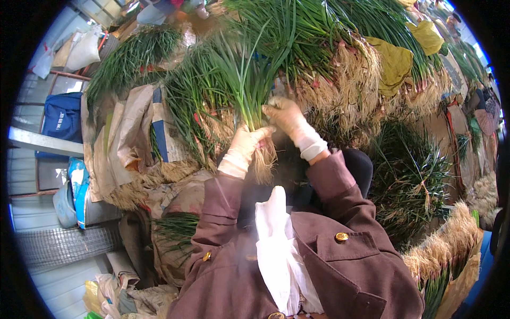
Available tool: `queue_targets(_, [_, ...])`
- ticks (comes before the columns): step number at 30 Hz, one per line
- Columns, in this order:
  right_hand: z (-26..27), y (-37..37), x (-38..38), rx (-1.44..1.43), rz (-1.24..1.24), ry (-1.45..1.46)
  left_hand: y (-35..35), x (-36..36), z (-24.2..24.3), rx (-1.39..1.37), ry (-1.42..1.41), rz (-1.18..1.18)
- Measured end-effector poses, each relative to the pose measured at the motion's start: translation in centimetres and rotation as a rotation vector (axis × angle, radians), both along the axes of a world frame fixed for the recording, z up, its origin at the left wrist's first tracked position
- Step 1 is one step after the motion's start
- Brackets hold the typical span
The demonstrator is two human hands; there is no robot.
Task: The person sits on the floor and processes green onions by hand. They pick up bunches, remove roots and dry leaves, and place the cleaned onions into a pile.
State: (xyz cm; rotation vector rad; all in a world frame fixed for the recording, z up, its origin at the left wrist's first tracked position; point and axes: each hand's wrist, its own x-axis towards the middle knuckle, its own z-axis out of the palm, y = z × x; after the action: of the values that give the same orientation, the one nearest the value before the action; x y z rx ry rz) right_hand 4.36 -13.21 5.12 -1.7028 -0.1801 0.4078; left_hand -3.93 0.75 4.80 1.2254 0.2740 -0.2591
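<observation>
Pale thin gloves cover both hands. My left hand (246, 145) is closed around the lower stems of a bunch of leafy green allium plants (249, 95), whose pale roots hang below the fist. Just right of the stems, my right hand (285, 115) is raised with curled fingers, its fingertips near the bunch; whether it pinches a stem cannot be told. Behind the hands lies a large heap of the same plants (334, 71) with long straw-coloured roots. A smaller pile (199, 99) lies to the left of the held bunch.
Loose greens (414, 179) lie to the right, near a row of root-up bundles (442, 251). Yellow cloths (388, 65) rest on the heap. Brown sacking (135, 127), a blue bag (63, 115) and a wire mesh roll (71, 245) are at left. Other people are partly visible at the far edges.
</observation>
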Motion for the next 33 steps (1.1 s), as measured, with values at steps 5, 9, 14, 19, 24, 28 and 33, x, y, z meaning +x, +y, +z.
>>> queue_targets(5, [0.0,0.4,-0.7,0.132,-0.264,-0.014,-0.3,0.6,0.3,0.037,-0.008,0.092])
queue_targets(9, [-1.5,1.0,-1.1,0.344,-0.376,-0.008,0.1,-0.1,1.8,-0.046,-0.024,0.067])
queue_targets(14, [-1.4,-3.5,1.1,0.442,-0.518,-0.055,2.6,-4.4,4.3,-0.100,0.021,0.030])
queue_targets(19, [1.0,-6.4,0.4,-0.673,0.483,-0.181,6.0,-6.4,7.9,-0.340,-0.211,0.157])
queue_targets(24, [-5.9,-4.3,5.6,-1.003,-0.196,-0.710,8.8,-4.9,7.9,-0.211,-0.348,0.210])
queue_targets(28, [-3.9,-4.8,6.5,-0.534,-0.048,-0.205,10.7,-6.8,9.3,-0.461,-0.414,0.230])
queue_targets(33, [1.1,-6.3,3.7,0.089,0.153,0.103,8.5,-5.2,6.3,-0.137,-0.106,0.377])
